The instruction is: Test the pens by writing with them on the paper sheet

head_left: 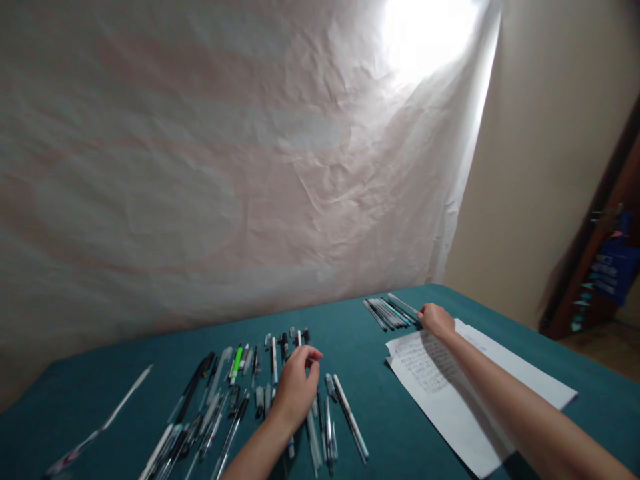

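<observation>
My left hand (296, 387) hovers over a spread of several loose pens (235, 393) on the teal table (345, 333). Its fingers are curled in a pinch at a pen near the far end of the spread. My right hand (436, 320) reaches across a written sheet of paper (450, 383) to a neat row of several pens (390, 312) at the back right. Its fingers are curled, touching the near end of that row; what they grip is hidden.
A single long pen (127, 397) lies apart at the left. A crumpled white cloth (240, 167) hangs behind the table. A dark wooden door with blue items (607, 267) stands at the right, past the table's edge.
</observation>
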The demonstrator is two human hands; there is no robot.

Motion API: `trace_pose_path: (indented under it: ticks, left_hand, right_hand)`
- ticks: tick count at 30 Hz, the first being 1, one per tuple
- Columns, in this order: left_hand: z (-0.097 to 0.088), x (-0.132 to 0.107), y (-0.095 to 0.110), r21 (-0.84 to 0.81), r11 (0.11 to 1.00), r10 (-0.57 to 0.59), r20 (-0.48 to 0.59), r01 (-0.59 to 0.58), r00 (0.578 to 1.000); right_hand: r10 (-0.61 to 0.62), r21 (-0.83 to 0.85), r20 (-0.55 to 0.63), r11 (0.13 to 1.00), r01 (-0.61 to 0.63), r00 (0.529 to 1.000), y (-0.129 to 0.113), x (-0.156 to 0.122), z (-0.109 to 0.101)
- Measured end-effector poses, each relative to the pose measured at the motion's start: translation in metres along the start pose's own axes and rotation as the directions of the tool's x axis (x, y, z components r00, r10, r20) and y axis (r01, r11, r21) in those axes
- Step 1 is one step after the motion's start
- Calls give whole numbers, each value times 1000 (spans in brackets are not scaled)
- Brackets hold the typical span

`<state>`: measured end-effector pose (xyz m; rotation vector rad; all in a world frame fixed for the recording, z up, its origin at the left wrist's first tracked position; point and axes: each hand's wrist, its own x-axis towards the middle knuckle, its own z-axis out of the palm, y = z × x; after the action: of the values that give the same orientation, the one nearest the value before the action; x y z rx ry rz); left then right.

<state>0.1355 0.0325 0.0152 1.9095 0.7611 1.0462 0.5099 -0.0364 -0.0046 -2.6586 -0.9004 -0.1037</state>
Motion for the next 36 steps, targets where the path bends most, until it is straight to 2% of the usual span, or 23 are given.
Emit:
trace_pose_path:
  ticks: [2,5,12,17,20,22,23,24,25,26,29,31,36]
  left_hand:
    - [-5,-11,4,226,970,73,87,-91,994]
    - [-9,-22,6,381,915,86,130,-130,988]
    - [-13,-32,5,534,828,97,164,-171,982]
    - [-13,-38,6,573,789,136,189,-221,973]
    - [-13,-40,6,592,770,149,194,-236,970]
    - [-13,-40,7,596,766,155,190,-240,969]
    - [-12,-41,8,596,766,159,190,-242,969]
    - [-12,-41,9,595,766,162,190,-245,968]
    - [-12,-42,10,592,767,165,192,-249,967]
    - [-12,-42,11,590,767,167,196,-252,966]
    - [-12,-44,12,584,771,168,199,-255,965]
    - [-12,-45,13,577,777,168,195,-251,966]
    - [-10,-44,12,571,784,165,187,-244,968]
  right_hand:
    - [12,-2,18,1000,-12,1000,0,3,7]
    - [10,2,34,1000,-10,999,-1,5,14]
    - [-71,26,55,997,70,996,-2,-2,10]
    - [-179,58,-27,982,180,983,-20,-20,-5]
    - [-306,110,-67,944,312,950,-49,-47,-12]
    - [-419,164,-42,893,420,907,-70,-77,-13]
    - [-489,206,-16,852,482,872,-80,-96,-13]
    - [-594,297,30,773,560,804,-89,-116,-13]
    - [-659,363,63,714,598,749,-96,-136,-12]
    - [-688,400,87,686,607,720,-102,-156,-11]
    - [-719,414,130,665,622,683,-111,-203,-10]
    - [-733,384,139,660,646,666,-111,-220,-10]
    - [-726,287,150,682,673,671,-107,-226,-9]
